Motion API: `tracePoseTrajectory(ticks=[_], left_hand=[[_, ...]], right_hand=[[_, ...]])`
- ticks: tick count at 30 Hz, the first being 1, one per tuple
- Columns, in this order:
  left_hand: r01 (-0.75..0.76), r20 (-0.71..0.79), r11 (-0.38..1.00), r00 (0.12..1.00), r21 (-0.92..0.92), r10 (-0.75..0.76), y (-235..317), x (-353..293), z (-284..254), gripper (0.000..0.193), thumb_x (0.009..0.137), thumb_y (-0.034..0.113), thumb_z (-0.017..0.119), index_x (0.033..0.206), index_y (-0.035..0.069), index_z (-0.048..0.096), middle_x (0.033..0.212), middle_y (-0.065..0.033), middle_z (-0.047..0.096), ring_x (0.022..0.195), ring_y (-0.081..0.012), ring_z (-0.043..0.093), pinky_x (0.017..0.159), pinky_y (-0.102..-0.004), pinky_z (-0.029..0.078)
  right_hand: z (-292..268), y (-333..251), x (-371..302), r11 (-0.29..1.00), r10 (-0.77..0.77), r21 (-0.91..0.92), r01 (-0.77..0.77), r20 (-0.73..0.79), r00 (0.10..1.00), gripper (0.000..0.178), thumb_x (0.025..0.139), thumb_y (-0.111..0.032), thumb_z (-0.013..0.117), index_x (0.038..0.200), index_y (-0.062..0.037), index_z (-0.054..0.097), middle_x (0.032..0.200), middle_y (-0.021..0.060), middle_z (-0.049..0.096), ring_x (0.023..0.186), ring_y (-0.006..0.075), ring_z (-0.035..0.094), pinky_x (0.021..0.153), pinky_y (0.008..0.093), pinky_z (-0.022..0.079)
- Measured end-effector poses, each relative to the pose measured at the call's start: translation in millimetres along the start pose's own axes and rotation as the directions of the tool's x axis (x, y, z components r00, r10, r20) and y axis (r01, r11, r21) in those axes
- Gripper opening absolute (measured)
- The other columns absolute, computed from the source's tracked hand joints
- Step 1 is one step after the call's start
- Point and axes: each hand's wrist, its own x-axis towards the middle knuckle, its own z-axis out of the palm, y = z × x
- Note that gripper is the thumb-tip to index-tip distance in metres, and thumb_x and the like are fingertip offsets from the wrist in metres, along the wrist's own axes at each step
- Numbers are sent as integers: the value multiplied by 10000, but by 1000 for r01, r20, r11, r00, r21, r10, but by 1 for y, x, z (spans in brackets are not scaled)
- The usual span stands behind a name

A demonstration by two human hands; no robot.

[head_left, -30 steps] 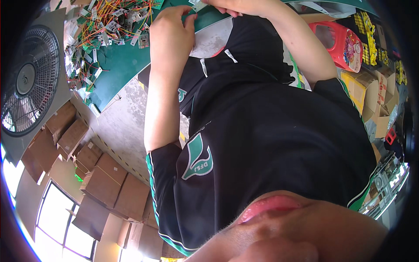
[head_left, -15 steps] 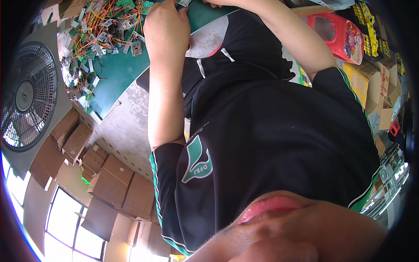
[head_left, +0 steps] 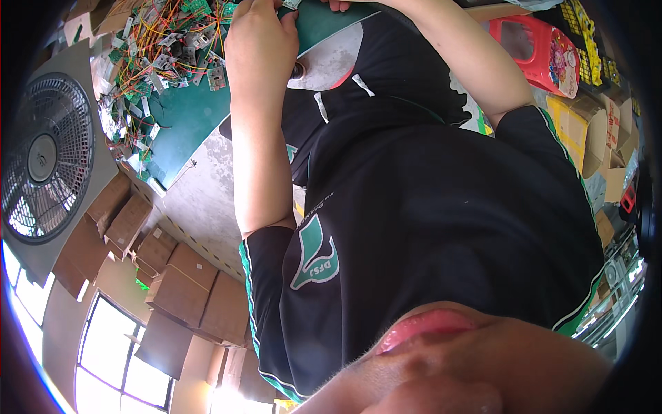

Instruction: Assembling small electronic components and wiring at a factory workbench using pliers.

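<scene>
My left hand (head_left: 261, 34) is at the upper edge over a green work surface (head_left: 189, 114), its fingers bent and partly cut off. Against its thumb sits a small circuit board with a metal plate (head_left: 292, 3), which that hand appears to grip. Only the curled fingers of my right hand (head_left: 336, 5) show at the top edge, to the right of the board; whatever they hold is out of sight. Left of my left hand lies a tangled pile of small green circuit boards (head_left: 176, 52) with metal brackets and red, orange and yellow wires.
A grey fan (head_left: 43, 159) stands at the far left. Cardboard boxes (head_left: 183, 283) are stacked below it near the windows. On the right are a red plastic stool (head_left: 531, 52), yellow crates (head_left: 583, 41) and open cartons (head_left: 610, 138). Concrete floor (head_left: 207, 162) shows beside the work surface.
The view has shifted slightly. My left hand and forearm have moved a little to the left; the small board stays by the thumb. My right fingers remain curled at the top edge.
</scene>
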Motion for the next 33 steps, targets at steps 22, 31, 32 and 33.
tracePoseTrajectory(ticks=[22,31,32,33], left_hand=[[-44,-92,999,995,20,45,5,-10,0,358,823,314,833,1019,37,719,1037,-127,701,987,-325,658,918,-440,506],[-344,-218,937,911,63,349,-14,-31,5,264,872,180,774,1130,122,761,1218,-88,696,1183,-321,631,1009,-446,470],[-345,-218,936,911,62,350,-15,-32,4,264,872,180,774,1130,122,761,1218,-88,696,1183,-321,631,1009,-446,470],[-361,-187,930,911,73,368,-16,-34,4,290,875,177,769,1163,142,764,1260,-88,688,1223,-327,618,1031,-449,459]], right_hand=[[-5,-4,5,997,30,-81,-21,119,992,232,921,-142,717,975,31,572,733,169,691,638,259,720,556,396,550],[-3,3,5,998,3,-58,2,96,995,235,912,-139,715,990,31,573,727,171,692,620,255,717,541,392,553],[-3,4,5,999,-1,-54,6,99,995,239,913,-142,716,990,30,570,723,165,691,615,250,715,537,389,552],[-3,4,5,999,-6,-50,11,101,995,243,914,-144,718,990,30,567,718,160,690,609,245,713,533,386,551]])
